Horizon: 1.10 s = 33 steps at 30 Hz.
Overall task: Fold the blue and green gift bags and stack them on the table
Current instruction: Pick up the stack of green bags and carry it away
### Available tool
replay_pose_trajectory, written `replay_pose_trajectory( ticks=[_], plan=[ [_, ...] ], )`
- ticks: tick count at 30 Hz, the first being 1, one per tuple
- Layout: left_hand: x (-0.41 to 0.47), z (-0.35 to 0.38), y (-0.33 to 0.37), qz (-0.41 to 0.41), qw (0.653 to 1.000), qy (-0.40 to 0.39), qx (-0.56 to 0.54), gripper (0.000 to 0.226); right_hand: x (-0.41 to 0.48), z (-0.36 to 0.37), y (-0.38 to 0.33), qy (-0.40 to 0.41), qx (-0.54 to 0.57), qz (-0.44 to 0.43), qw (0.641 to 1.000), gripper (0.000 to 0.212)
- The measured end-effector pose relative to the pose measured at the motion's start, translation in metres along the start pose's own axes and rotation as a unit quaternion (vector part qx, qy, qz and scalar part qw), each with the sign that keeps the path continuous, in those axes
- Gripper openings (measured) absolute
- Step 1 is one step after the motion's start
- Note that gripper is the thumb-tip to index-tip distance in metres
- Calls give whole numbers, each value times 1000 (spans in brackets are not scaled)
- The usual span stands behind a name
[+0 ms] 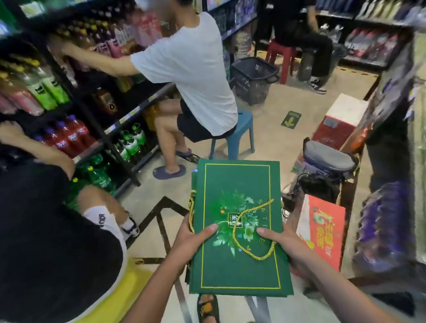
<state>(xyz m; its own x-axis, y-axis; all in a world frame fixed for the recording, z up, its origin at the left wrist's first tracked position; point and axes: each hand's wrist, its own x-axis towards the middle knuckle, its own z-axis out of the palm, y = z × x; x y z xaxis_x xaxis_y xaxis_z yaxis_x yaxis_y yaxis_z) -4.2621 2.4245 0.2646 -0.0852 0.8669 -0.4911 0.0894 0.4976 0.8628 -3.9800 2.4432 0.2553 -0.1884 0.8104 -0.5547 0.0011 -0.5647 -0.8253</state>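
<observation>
Holding a flat stack of green gift bags (239, 234) in mid-air above the shop floor.
The left hand (188, 240) and right hand (287, 244) each pinch a near side of the stack, thumb on top and fingers hidden beneath. A gold cord handle (250, 224) lies looped across the top bag's printed face. Edges of lower bags peek out at the left, their number unclear. Below is a beige tiled floor (273, 112). Blurred bottle shelves (62, 120) line the left, a person in a white shirt (196, 70) sits on a blue stool (240, 134), and a red box (321, 232) stands just right of the bags.
</observation>
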Motion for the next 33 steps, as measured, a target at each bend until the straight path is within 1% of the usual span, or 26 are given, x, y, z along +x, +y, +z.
replay_pose_trajectory(
  ticks=[2, 4, 6, 7, 9, 10, 11, 12, 14, 15, 16, 18, 20, 21, 24, 26, 27, 29, 33],
  plan=[
    [43, -2, 30, 7, 1000, -21, 11, 67, 31, -2, -15, 35, 22, 3, 999, 95],
    [85, -1, 57, 9, 998, -49, 39, 66, 60, -10, -32, 69, 12, 12, 997, 98],
    [125, 3, 83, 6, 995, -77, 56, 72, 84, -17, -45, 95, 43, 5, 995, 96],
    [146, 6, 94, 6, 994, -89, 66, 77, 93, -19, -57, 97, 56, -2, 994, 98],
    [188, 16, 114, 12, 990, -115, 81, 90, 119, -30, -76, 125, 56, -5, 991, 103],
    [211, 24, 123, 8, 988, -128, 85, 91, 134, -38, -82, 134, 71, -6, 988, 102],
    [231, 33, 133, 0, 986, -139, 87, 85, 147, -47, -86, 141, 88, -9, 986, 100],
    [252, 44, 142, -2, 985, -149, 90, 74, 161, -56, -92, 153, 98, -10, 983, 100],
    [289, 68, 159, 4, 982, -156, 105, 51, 189, -77, -103, 185, 104, 1, 977, 105],
    [307, 79, 168, 8, 980, -162, 114, 47, 201, -88, -110, 197, 114, -1, 974, 105],
    [327, 90, 177, 9, 977, -173, 122, 49, 212, -96, -120, 203, 127, -9, 971, 101],
    [361, 111, 197, 15, 970, -203, 130, 58, 232, -115, -138, 195, 145, -21, 970, 95],
    [395, 128, 214, 16, 962, -233, 145, 75, 249, -132, -159, 197, 155, -21, 968, 94],
    [410, 137, 223, 16, 956, -248, 156, 84, 257, -141, -166, 205, 164, -22, 965, 94],
    [454, 166, 249, 40, 937, -287, 196, 89, 279, -166, -182, 229, 181, -24, 956, 93],
    [484, 191, 266, 49, 922, -310, 227, 108, 292, -182, -192, 249, 194, -26, 948, 91],
    [501, 204, 274, 51, 913, -322, 246, 117, 298, -190, -196, 262, 205, -26, 943, 91],
    [530, 229, 288, 66, 891, -350, 280, 130, 310, -204, -200, 294, 228, -24, 928, 94],
    [573, 291, 323, 87, 847, -411, 326, 138, 331, -229, -206, 374, 271, -10, 887, 100]
  ],
)
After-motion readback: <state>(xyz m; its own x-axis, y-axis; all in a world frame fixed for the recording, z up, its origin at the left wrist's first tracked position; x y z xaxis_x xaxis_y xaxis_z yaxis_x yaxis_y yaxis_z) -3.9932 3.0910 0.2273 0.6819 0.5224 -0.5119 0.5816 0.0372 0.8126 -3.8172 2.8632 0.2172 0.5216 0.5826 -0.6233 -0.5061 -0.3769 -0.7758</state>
